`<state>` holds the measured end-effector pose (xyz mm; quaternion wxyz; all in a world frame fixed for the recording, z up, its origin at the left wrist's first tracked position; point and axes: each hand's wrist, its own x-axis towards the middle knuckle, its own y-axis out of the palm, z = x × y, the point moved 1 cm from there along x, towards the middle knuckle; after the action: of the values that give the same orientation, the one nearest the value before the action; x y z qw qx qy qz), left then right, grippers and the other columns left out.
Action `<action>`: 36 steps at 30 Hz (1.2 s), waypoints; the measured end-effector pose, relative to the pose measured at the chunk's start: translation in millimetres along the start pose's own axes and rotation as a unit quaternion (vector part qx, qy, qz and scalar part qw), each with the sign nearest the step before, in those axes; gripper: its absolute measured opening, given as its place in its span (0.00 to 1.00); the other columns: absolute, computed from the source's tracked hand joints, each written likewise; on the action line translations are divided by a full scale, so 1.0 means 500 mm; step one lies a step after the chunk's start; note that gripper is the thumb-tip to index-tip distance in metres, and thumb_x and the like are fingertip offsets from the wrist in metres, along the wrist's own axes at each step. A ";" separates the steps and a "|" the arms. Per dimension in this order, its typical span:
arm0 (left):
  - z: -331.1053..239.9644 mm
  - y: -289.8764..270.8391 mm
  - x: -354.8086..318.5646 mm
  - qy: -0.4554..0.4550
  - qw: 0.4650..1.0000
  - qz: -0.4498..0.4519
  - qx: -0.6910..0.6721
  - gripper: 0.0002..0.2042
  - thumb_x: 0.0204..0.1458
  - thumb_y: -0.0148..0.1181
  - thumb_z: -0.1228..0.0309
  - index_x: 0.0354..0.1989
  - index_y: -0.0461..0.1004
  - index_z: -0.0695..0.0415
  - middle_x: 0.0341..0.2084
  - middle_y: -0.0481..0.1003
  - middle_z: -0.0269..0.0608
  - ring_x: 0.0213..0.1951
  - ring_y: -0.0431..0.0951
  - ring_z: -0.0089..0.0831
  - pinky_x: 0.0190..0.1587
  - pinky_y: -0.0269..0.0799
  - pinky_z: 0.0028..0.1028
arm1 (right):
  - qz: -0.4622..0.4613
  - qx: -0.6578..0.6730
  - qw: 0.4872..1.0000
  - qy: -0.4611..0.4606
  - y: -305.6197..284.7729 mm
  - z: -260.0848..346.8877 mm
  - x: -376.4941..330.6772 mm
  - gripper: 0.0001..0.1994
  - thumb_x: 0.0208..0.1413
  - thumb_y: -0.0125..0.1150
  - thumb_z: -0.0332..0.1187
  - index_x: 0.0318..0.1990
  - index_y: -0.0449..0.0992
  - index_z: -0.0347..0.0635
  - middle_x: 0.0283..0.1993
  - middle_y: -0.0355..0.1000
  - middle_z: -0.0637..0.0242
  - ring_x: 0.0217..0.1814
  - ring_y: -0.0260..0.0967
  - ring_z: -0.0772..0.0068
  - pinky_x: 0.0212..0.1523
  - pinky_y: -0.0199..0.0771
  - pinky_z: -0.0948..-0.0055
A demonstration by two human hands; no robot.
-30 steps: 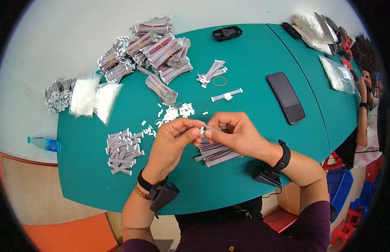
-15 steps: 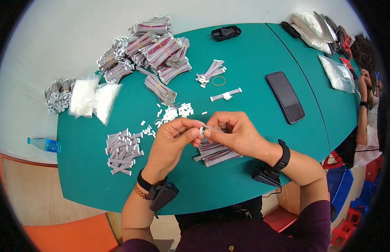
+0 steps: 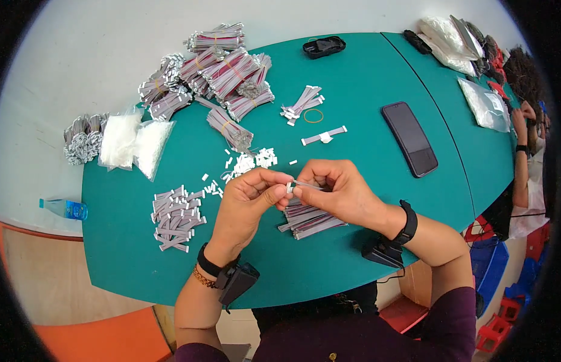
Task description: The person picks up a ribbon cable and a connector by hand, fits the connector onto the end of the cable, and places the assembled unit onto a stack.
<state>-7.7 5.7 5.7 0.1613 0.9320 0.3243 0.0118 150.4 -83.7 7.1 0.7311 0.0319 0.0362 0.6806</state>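
- Above the green table (image 3: 280,268), in the head view, I see the left hand (image 3: 249,198) and right hand (image 3: 348,198) almost unmoved since half a second ago.
- Left thumb and forefinger pinch a white connector (image 3: 289,188), set between both hands' fingertips; the right ones grip a thin grey cable (image 3: 307,184) beside it.
- Spread cables (image 3: 313,222) lie beneath the right hand; I have bare tabletop toward the phone (image 3: 410,139) and the near edge.

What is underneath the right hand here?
Beneath the right hand lies a pile of grey ribbon cables; its near part shows. The hand covers the far side, so whatever is there cannot be seen.
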 end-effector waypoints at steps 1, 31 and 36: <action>0.000 -0.001 0.000 0.000 1.000 0.004 -0.001 0.07 0.51 0.55 0.76 0.38 0.72 0.65 0.28 0.75 0.38 0.28 0.72 0.20 0.33 0.69 0.19 | 0.007 -0.007 1.000 0.005 -0.001 0.001 0.000 0.05 0.52 0.58 0.28 0.28 0.70 0.37 0.22 0.67 0.77 0.23 0.59 0.92 0.22 0.57 0.87; 0.000 0.002 0.000 -0.002 1.000 0.005 -0.020 0.07 0.51 0.55 0.76 0.38 0.72 0.64 0.28 0.74 0.38 0.29 0.72 0.20 0.33 0.69 0.20 | 0.006 0.014 1.000 0.004 0.001 0.005 -0.001 0.05 0.53 0.58 0.28 0.28 0.71 0.37 0.23 0.68 0.76 0.24 0.60 0.92 0.22 0.58 0.87; 0.000 -0.001 0.000 -0.003 1.000 0.011 -0.024 0.07 0.52 0.55 0.76 0.38 0.72 0.64 0.28 0.74 0.38 0.29 0.72 0.21 0.33 0.69 0.20 | 0.004 0.021 1.000 0.001 0.003 0.002 0.000 0.05 0.53 0.58 0.28 0.28 0.71 0.37 0.22 0.66 0.78 0.23 0.58 0.93 0.21 0.56 0.87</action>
<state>-7.9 6.1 5.6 0.1843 0.9314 0.3135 0.0187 149.0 -83.7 8.3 0.7272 0.0467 0.0508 0.6830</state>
